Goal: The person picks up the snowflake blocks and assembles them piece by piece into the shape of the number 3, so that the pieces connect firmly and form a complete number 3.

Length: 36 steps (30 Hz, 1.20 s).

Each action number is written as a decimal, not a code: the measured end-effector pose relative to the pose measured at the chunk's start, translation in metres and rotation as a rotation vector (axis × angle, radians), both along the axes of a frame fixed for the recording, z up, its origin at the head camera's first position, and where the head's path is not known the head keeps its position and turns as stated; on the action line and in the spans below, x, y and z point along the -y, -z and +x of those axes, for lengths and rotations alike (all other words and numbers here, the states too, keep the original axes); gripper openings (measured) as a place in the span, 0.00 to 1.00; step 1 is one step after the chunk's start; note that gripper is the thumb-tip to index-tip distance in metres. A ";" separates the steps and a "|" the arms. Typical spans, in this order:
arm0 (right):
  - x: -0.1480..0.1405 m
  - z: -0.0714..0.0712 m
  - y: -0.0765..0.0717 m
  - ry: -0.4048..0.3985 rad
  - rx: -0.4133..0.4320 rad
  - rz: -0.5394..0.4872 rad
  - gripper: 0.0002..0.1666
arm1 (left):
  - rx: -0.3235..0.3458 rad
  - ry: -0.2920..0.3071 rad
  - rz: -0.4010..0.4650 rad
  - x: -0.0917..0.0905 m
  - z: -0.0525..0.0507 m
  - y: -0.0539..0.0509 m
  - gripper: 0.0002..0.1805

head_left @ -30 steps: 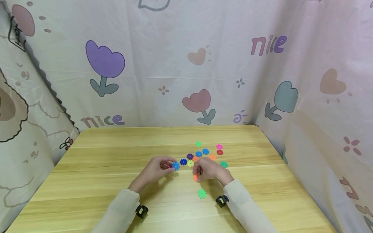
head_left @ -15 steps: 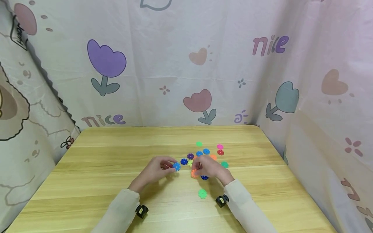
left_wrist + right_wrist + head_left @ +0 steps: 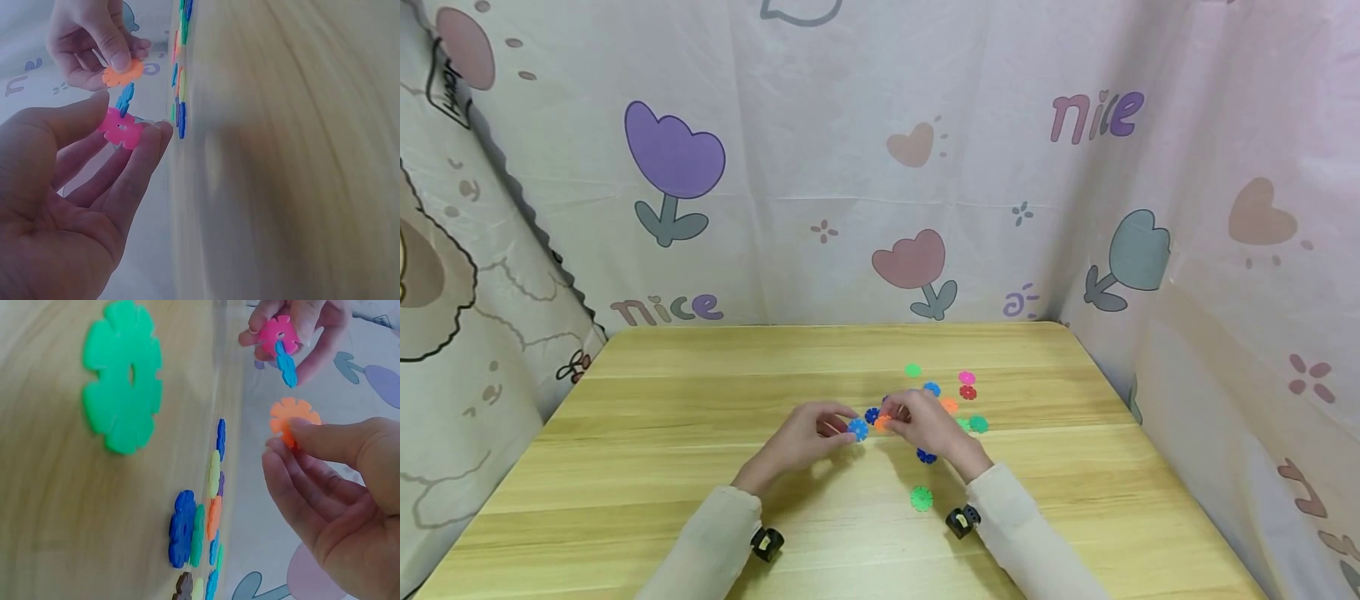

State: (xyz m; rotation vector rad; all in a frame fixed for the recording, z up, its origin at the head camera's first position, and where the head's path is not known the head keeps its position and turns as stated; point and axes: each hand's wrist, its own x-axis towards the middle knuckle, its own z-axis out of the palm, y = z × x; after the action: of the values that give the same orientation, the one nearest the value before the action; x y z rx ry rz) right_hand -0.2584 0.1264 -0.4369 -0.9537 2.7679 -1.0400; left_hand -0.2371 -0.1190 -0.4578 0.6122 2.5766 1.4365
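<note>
My left hand (image 3: 805, 435) pinches a pink notched plastic snowflake disc (image 3: 121, 130) between thumb and fingers. A light blue snowflake disc (image 3: 126, 99) is slotted edge-on into the pink one and sticks out toward the right hand. My right hand (image 3: 931, 427) grips an orange snowflake disc (image 3: 289, 416) with thumb and fingertips. The orange disc is close to the blue one, with a small gap between them in both wrist views. Both hands are above the table. In the head view, the pink disc is hidden behind the blue one and the left fingers.
Several loose discs lie on the wooden table (image 3: 662, 467) behind and around the right hand. A green disc (image 3: 921, 499) lies nearest the front, and a dark blue disc (image 3: 927, 456) sits below the right wrist. Patterned cloth (image 3: 820, 167) hangs behind the table.
My right hand has moved left and away from me, bringing the orange disc near the blue one. The dark blue disc beneath it is now uncovered. My left hand has barely moved.
</note>
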 end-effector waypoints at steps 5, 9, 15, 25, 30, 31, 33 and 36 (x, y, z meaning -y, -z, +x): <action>0.003 0.000 0.001 -0.010 -0.040 -0.028 0.05 | 0.006 0.002 -0.002 -0.001 0.000 0.000 0.15; 0.005 0.000 0.003 -0.029 -0.075 -0.046 0.05 | 0.007 0.007 0.006 -0.002 -0.001 0.001 0.15; 0.007 0.000 0.005 -0.040 -0.106 -0.066 0.06 | -0.004 0.018 0.015 -0.002 -0.001 0.001 0.14; 0.009 0.000 0.006 -0.049 -0.166 -0.065 0.05 | 0.007 0.046 0.040 0.000 -0.001 0.000 0.15; 0.010 0.000 0.007 -0.045 -0.166 -0.067 0.05 | 0.007 0.060 0.044 0.001 -0.002 0.000 0.15; 0.010 0.001 0.007 -0.044 -0.164 -0.068 0.05 | 0.004 0.061 0.040 0.001 -0.002 0.000 0.15; 0.011 0.001 0.006 -0.044 -0.164 -0.072 0.05 | -0.002 0.060 0.031 0.000 -0.002 -0.001 0.14; 0.012 0.002 0.006 -0.043 -0.159 -0.076 0.06 | -0.019 0.054 0.013 -0.002 0.000 -0.003 0.13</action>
State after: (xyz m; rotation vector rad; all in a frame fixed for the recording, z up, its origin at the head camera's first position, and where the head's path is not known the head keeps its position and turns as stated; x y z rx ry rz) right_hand -0.2562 0.1146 -0.4428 -1.1478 2.8362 -1.1178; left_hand -0.2375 -0.1174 -0.4551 0.6945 2.5460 1.4385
